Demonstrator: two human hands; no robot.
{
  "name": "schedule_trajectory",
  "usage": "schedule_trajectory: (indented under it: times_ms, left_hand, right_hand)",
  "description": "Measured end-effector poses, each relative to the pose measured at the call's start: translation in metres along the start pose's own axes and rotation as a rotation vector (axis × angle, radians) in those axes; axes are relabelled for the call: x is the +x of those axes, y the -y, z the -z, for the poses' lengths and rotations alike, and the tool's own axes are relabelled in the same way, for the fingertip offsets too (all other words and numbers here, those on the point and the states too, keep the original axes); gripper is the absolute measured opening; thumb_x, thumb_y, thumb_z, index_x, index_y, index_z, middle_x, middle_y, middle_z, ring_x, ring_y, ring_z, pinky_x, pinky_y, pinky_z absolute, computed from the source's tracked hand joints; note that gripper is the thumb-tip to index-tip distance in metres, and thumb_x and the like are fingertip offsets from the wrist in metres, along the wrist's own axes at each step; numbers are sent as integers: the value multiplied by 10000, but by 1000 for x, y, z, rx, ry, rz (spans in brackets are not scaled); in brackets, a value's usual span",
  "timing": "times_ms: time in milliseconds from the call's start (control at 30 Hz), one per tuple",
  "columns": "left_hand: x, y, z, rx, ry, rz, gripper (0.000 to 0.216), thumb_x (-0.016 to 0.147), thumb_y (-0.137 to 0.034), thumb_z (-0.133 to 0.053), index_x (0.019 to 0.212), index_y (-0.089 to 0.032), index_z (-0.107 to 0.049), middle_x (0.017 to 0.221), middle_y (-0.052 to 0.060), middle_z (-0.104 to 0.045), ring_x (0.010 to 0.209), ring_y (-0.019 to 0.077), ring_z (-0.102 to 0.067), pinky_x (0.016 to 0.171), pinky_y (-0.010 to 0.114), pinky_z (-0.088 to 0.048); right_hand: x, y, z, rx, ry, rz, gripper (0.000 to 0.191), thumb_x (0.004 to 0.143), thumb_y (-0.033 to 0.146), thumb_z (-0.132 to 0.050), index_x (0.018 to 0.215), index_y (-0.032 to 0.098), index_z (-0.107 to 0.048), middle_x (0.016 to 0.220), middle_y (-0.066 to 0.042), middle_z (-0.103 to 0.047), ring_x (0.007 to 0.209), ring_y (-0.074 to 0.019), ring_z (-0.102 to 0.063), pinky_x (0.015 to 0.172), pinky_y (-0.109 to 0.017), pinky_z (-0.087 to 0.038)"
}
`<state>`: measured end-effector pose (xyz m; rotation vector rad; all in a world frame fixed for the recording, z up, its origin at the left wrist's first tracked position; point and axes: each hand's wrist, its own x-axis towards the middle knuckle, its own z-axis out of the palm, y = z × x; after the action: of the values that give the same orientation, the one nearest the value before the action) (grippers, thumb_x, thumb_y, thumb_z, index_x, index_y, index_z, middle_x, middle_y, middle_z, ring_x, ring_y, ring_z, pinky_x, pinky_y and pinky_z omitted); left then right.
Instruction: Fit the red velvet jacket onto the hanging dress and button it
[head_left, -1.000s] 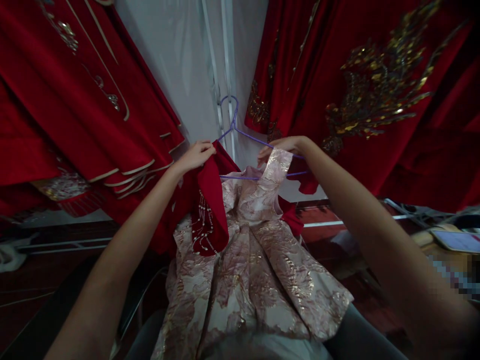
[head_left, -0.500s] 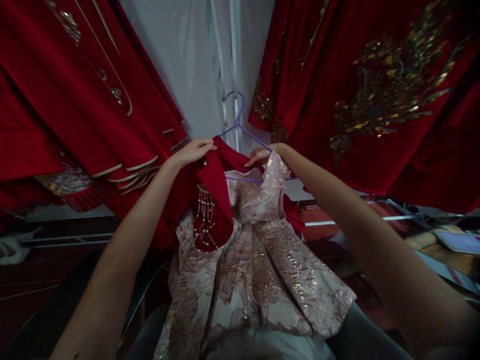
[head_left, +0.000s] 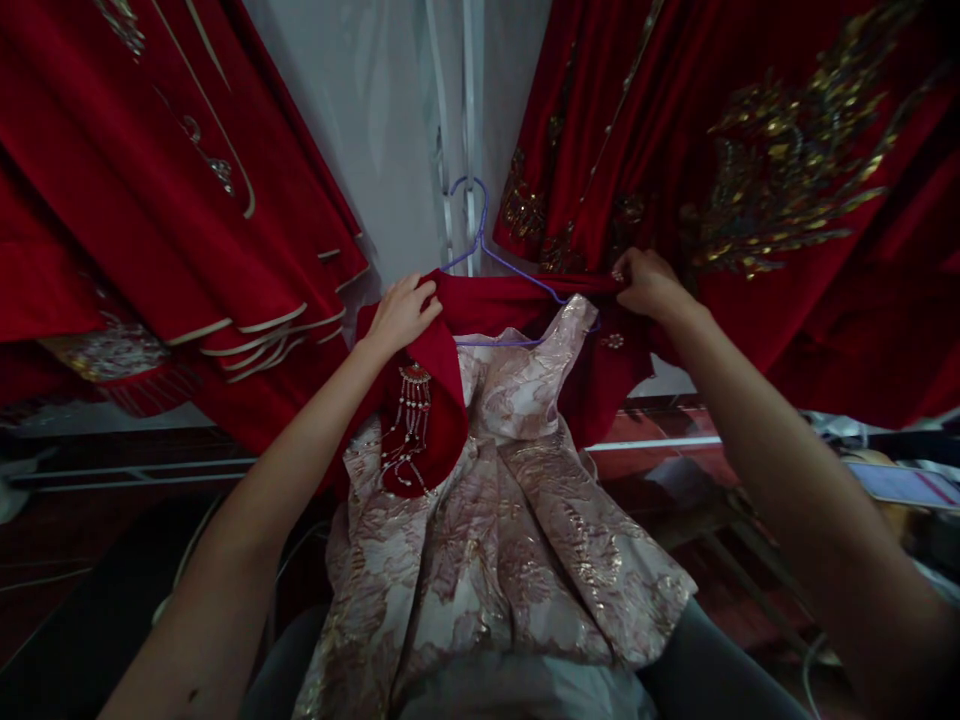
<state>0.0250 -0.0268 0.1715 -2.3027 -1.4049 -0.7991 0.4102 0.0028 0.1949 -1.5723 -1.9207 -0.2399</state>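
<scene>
A pale pink and gold brocade dress (head_left: 480,540) hangs on a purple wire hanger (head_left: 480,225) and spreads down over my lap. Around the hanger's shoulders lies a red shawl (head_left: 495,300), trimmed with a beaded tassel on its left front. My left hand (head_left: 405,315) grips the shawl's upper left edge, fingers bent over the cloth. Out to the right, my right hand (head_left: 649,282) pinches the other end and stretches the edge taut behind the dress's shoulder strap. The dress's left shoulder is hidden under the red cloth.
Red garments (head_left: 262,180) with pale piping hang at left. More red garments (head_left: 795,190) with gold sequins hang at right. Between them stands a white backdrop (head_left: 367,120). A phone-like flat device (head_left: 904,484) lies at the far right.
My right hand has moved outward to the right, drawing the shawl's right side out from behind the dress. My left hand has shifted slightly along the left edge.
</scene>
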Motion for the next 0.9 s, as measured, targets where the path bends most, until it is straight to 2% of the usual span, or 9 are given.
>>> schedule_trajectory:
  times_ms: [167, 300, 367, 433, 533, 600, 667, 767, 900]
  left_hand:
    - [-5, -11, 0, 33, 9, 80, 208, 893, -294, -399, 920, -179, -570, 1016, 114, -541, 1055, 279, -518, 925, 422, -376]
    - [-16, -26, 3, 30, -61, 157, 182, 843, -321, -506, 914, -167, -571, 1145, 146, -510, 1159, 331, -463, 957, 472, -374]
    - [-24, -33, 6, 27, -124, 179, 177, 802, -308, -566, 913, -170, -563, 1256, 160, -455, 1228, 368, -401, 983, 500, -355]
    - [-33, -37, 9, -1, -158, 196, 169, 783, -280, -586, 909, -174, -548, 1274, 166, -446, 1235, 379, -396, 988, 509, -350]
    - [-39, -37, 9, -127, -98, 240, 186, 767, -249, -596, 915, -177, -509, 1034, 133, -570, 1026, 309, -555, 889, 451, -429]
    - [-38, -39, 5, -252, -57, 290, 215, 749, -234, -606, 921, -185, -485, 843, 62, -594, 817, 229, -605, 777, 373, -469]
    - [-37, -47, -2, -381, -94, 348, 238, 731, -217, -611, 922, -195, -471, 754, 15, -585, 698, 178, -596, 697, 311, -467]
    - [-39, -70, -16, -537, -162, 380, 230, 727, -188, -604, 916, -202, -473, 725, -2, -583, 656, 152, -589, 652, 270, -450]
    - [-53, -91, -33, -725, -80, 341, 209, 743, -148, -578, 925, -206, -492, 698, -20, -569, 632, 128, -579, 626, 241, -442]
  right_hand:
    - [-25, 1, 28, -73, 107, 42, 304, 593, 32, -652, 837, 180, -547, 842, -82, -539, 727, -177, -485, 688, -325, -375]
    - [-45, 28, 22, 186, 333, 163, 219, 712, 319, -706, 788, 185, -551, 693, -8, -576, 602, -125, -491, 592, -254, -352]
    - [-53, 44, 11, 314, 315, 157, 264, 764, 419, -656, 789, 182, -542, 661, 4, -572, 563, -119, -479, 565, -244, -333]
    - [-58, 59, -2, 311, 162, 120, 249, 811, 420, -602, 782, 183, -530, 625, 10, -550, 536, -120, -465, 561, -245, -317]
    - [-62, 83, -20, 266, -50, 147, 221, 869, 396, -532, 805, 185, -520, 626, -1, -542, 530, -132, -465, 573, -254, -305]
    - [-64, 101, -31, 280, -84, 214, 231, 910, 400, -469, 837, 185, -513, 642, -11, -545, 540, -143, -474, 579, -258, -301]
    - [-68, 119, -42, 318, -52, 285, 255, 944, 398, -403, 834, 188, -497, 642, -14, -538, 550, -147, -484, 581, -260, -301]
    - [-77, 145, -57, 433, 42, 380, 272, 968, 378, -346, 806, 195, -468, 663, -13, -544, 564, -135, -492, 584, -250, -319]
    - [-91, 162, -67, 542, 127, 390, 215, 953, 357, -371, 831, 201, -455, 670, -4, -547, 572, -129, -503, 593, -247, -364]
